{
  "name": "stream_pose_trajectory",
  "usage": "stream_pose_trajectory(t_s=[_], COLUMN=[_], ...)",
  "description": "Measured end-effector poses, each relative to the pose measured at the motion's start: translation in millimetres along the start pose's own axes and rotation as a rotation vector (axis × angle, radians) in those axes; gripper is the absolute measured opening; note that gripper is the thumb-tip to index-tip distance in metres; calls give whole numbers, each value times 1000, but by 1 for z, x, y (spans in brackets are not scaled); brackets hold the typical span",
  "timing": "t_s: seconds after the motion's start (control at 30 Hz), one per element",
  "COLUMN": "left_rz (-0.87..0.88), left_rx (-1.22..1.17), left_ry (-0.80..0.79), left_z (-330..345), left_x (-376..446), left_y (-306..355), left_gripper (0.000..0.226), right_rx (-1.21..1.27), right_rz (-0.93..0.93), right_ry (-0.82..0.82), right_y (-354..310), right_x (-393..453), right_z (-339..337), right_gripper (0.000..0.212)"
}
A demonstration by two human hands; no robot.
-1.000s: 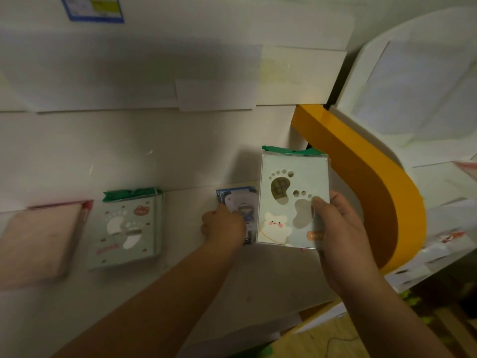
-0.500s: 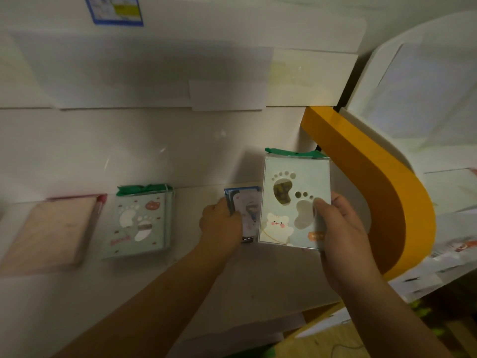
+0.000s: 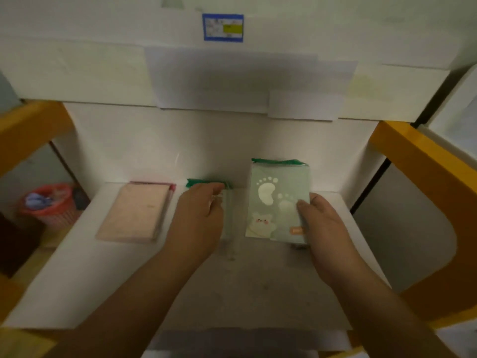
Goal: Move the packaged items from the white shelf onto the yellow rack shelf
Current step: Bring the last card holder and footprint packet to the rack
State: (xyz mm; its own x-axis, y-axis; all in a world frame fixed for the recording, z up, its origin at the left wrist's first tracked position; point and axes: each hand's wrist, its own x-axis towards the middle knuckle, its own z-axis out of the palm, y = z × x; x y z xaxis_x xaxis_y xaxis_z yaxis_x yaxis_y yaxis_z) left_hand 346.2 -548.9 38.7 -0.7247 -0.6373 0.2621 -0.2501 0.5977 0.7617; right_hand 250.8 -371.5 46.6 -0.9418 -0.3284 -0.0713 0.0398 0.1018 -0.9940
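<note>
A white shelf [image 3: 77, 293] sits between yellow rack posts [image 3: 423, 161], its paper-covered back wall bearing a blue label [image 3: 222, 27] at 12 o'clock. A pink pack [image 3: 134, 211] lies at 9 o'clock. The left hand [image 3: 198, 215] covers a green pack [image 3: 227, 202], its grip unclear. The right hand [image 3: 322, 223] grips a footprint pack [image 3: 276, 202]. A red basket [image 3: 49, 202] stands far left.

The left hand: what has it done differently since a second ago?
The left hand left the blue pack, no longer visible, and now rests on the second green pack; whether it grips is unclear. The right hand still holds the footprint pack. The pink pack stayed put.
</note>
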Motion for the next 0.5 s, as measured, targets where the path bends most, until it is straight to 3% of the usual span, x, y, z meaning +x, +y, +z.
stream_pose_trajectory(t_s=[0.3,0.5], left_rz=[-81,-126], left_rx=[12,23], left_ry=[82,138], left_z=[-58,-71], left_x=[-3,-6], left_y=[-42,-51], left_gripper=[32,32], right_rx=[-114,-244], right_rz=[150,118], right_ry=[-240,-228], right_y=[18,26], right_x=[30,36], right_z=[94,120], right_gripper=[17,17])
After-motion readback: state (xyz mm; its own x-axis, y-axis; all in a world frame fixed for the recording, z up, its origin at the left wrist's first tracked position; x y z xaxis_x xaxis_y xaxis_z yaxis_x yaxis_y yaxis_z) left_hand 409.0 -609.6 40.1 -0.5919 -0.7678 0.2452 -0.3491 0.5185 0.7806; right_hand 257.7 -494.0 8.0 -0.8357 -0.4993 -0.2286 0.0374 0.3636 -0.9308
